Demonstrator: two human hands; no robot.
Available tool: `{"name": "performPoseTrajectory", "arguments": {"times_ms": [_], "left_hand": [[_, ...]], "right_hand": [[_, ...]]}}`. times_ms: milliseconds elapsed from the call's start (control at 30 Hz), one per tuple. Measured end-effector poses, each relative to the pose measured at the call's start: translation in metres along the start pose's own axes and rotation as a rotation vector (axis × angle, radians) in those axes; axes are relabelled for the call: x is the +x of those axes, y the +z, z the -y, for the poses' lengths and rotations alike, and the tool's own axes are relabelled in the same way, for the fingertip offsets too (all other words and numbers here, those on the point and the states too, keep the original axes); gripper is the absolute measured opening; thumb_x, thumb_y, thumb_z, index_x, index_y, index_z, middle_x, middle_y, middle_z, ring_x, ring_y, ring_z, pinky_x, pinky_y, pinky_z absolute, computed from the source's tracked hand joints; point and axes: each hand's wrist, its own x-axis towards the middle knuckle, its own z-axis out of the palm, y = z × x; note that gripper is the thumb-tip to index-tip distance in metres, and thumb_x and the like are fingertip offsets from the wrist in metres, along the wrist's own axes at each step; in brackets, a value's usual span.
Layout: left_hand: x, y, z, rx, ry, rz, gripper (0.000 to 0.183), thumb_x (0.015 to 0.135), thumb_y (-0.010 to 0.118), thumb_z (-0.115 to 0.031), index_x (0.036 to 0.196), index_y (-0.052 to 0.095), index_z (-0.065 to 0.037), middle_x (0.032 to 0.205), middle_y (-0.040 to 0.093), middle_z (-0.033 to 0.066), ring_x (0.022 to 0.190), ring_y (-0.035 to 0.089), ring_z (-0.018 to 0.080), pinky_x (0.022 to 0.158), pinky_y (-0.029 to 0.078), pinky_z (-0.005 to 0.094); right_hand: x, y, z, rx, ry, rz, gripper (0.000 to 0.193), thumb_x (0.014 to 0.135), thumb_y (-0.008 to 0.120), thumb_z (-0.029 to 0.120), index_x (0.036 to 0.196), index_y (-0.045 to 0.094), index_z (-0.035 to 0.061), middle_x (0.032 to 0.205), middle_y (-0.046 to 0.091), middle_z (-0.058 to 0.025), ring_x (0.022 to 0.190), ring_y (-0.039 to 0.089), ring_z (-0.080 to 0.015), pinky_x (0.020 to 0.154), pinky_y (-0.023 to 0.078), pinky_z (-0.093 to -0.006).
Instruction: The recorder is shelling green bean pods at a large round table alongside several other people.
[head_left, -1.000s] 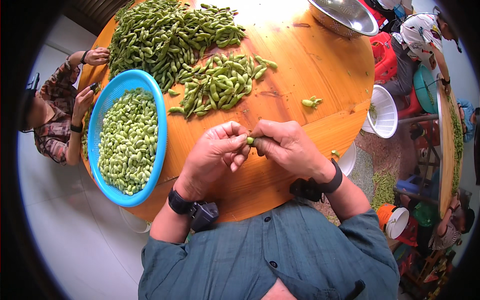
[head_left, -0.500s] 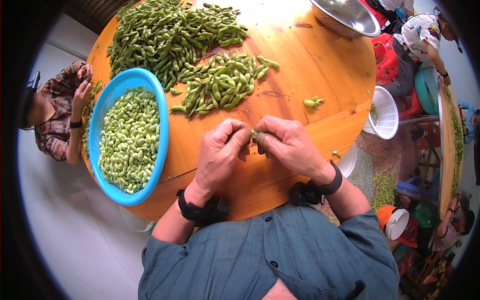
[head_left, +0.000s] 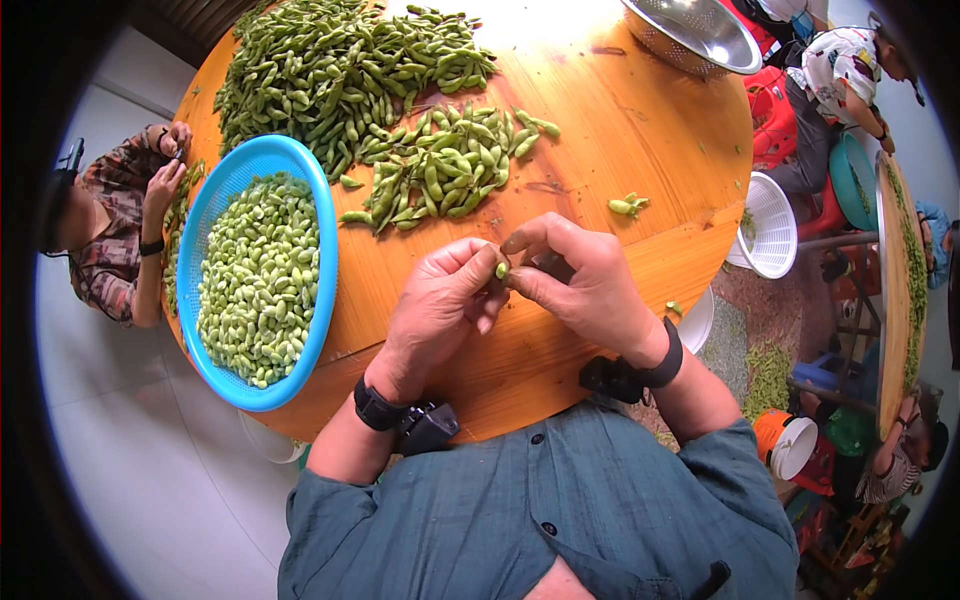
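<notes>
Head view: my left hand (head_left: 440, 300) has a green bean (head_left: 501, 270) pinched between thumb and finger, over the table (head_left: 640, 130) near its front edge; my right hand (head_left: 592, 278) is half curled right next to it, honestly can't tell if it's gripping anything; blue basket (head_left: 328, 240) of loose beans (head_left: 258, 290) sits by the left edge; pods (head_left: 320, 85) pile toward the far left edge.

beans (head_left: 258, 285) in basket (head_left: 329, 240) | basket left of pods (head_left: 345, 90) | pods on table (head_left: 620, 120)
</notes>
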Motion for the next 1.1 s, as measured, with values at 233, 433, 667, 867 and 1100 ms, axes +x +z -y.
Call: {"name": "performPoseTrajectory", "arguments": {"times_ms": [233, 433, 667, 867, 1100], "left_hand": [[0.002, 0.008, 0.007, 0.07, 0.007, -0.089, 0.026, 0.103, 0.057, -0.03, 0.094, 0.06, -0.006, 0.072, 0.061, -0.0009, 0.054, 0.055, 0.0052, 0.047, 0.045, 0.0178], [0.0, 0.013, 0.011, 0.191, 0.086, -0.15, 0.029, 0.103, 0.059, -0.031, 0.091, 0.062, -0.005, 0.074, 0.061, -0.0006, 0.058, 0.054, 0.0042, 0.051, 0.045, 0.0178], [0.001, 0.009, 0.006, 0.072, -0.016, -0.072, 0.023, 0.1, 0.063, -0.027, 0.093, 0.062, -0.005, 0.076, 0.062, -0.0003, 0.06, 0.056, 0.0063, 0.051, 0.046, 0.0192], [0.0, 0.004, 0.001, -0.041, -0.117, 0.013, 0.024, 0.098, 0.066, -0.028, 0.094, 0.061, -0.005, 0.075, 0.058, -0.0017, 0.062, 0.056, 0.0082, 0.051, 0.046, 0.02], [-0.007, 0.005, -0.002, 0.006, -0.081, -0.085, 0.021, 0.1, 0.063, -0.025, 0.099, 0.062, -0.004, 0.079, 0.059, 0.0004, 0.062, 0.056, 0.0084, 0.05, 0.045, 0.0198]], "right_hand": [[-0.002, 0.002, 0.001, -0.211, -0.145, -0.058, 0.012, 0.082, 0.073, 0.004, 0.09, 0.064, 0.0023, 0.078, 0.065, -0.0136, 0.07, 0.067, -0.0285, 0.061, 0.052, -0.0343], [-0.003, 0.006, -0.007, -0.293, -0.208, -0.108, 0.01, 0.079, 0.069, 0.003, 0.083, 0.061, 0.0022, 0.075, 0.062, -0.0156, 0.069, 0.064, -0.0343, 0.06, 0.051, -0.0408], [-0.003, 0.006, -0.01, -0.395, -0.263, -0.077, 0.011, 0.077, 0.067, 0.004, 0.078, 0.057, 0.0025, 0.072, 0.059, -0.0158, 0.066, 0.062, -0.0358, 0.059, 0.05, -0.0428], [-0.003, 0.004, -0.005, -0.277, -0.212, -0.042, 0.006, 0.079, 0.065, 0.002, 0.08, 0.059, 0.0007, 0.071, 0.062, -0.0169, 0.064, 0.064, -0.0345, 0.057, 0.051, -0.0398], [0.001, -0.001, 0.006, -0.135, 0.06, -0.044, 0.004, 0.082, 0.063, 0.002, 0.085, 0.064, -0.0009, 0.073, 0.064, -0.0181, 0.067, 0.066, -0.0336, 0.059, 0.052, -0.0377]]}}
